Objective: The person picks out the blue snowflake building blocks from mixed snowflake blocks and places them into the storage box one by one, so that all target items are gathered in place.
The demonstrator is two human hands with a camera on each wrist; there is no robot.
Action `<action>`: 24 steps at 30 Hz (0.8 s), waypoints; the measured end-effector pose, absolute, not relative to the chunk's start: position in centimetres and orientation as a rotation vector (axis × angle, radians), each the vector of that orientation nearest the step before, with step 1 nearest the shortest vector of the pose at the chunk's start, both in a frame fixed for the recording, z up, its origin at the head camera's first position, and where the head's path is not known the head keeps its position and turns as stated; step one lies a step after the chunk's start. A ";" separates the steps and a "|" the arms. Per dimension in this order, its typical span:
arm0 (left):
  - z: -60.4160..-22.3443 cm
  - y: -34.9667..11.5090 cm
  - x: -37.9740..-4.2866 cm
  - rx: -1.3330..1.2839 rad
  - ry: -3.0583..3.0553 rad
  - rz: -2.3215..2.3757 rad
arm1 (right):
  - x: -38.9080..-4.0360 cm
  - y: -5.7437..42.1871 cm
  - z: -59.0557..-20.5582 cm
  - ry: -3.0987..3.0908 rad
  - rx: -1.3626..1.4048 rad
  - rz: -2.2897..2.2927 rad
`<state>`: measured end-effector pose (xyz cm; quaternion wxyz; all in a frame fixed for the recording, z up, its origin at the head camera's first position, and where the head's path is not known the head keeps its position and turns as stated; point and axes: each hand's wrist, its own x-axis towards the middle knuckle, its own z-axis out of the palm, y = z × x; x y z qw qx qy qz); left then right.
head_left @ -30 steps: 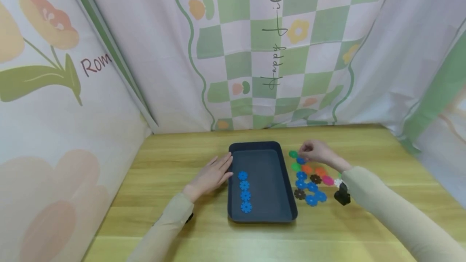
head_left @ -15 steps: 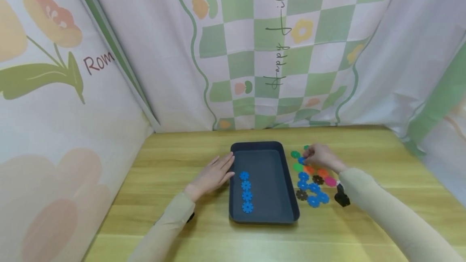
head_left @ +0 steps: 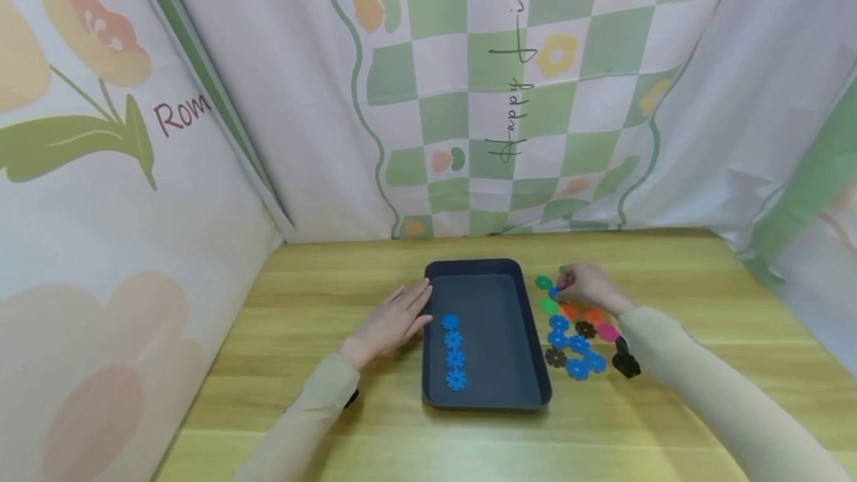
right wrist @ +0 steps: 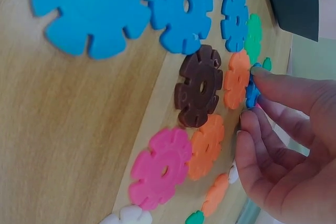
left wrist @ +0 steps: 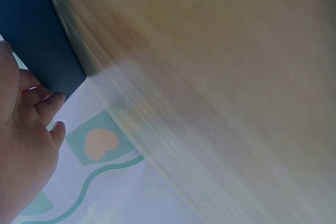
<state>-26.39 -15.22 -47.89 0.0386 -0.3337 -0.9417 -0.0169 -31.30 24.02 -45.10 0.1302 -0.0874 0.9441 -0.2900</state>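
Observation:
My left hand (head_left: 391, 324) lies with straight fingers against the left wall of a dark grey tray (head_left: 489, 385); in the left wrist view its fingertips touch the tray's side. Inside the tray, a column of several blue snowflake discs (head_left: 454, 358) runs along the left. To the right of the tray, my right hand (head_left: 589, 285) pinches a blue snowflake disc (right wrist: 252, 92) between thumb and index finger, at the far end of the loose pile. Fingers partly hide that disc. Beside it lie a green disc (head_left: 544, 283) and a light green disc (head_left: 548, 307).
Nearer in the pile are more blue discs (head_left: 577, 369), a brown disc (right wrist: 198, 86), orange discs (right wrist: 237, 80), a pink disc (right wrist: 161, 169) and a white disc (right wrist: 128, 216). The wooden table (head_left: 321, 274) ends at a patterned curtain (head_left: 442, 110).
My right hand has come down onto the blue disc, and its thumb and index finger now pinch it. The left hand stays at the tray. The head view has shifted slightly.

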 end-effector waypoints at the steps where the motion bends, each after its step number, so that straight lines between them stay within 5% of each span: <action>1: -47.9 -15.2 -26.4 -1.024 -2.890 -0.053 | -31.3 24.0 -45.0 2.742 -0.252 -0.839; 24: -47.6 -15.2 -26.3 -1.027 -2.895 -0.040 | -31.7 24.3 -44.7 2.636 -0.228 -0.880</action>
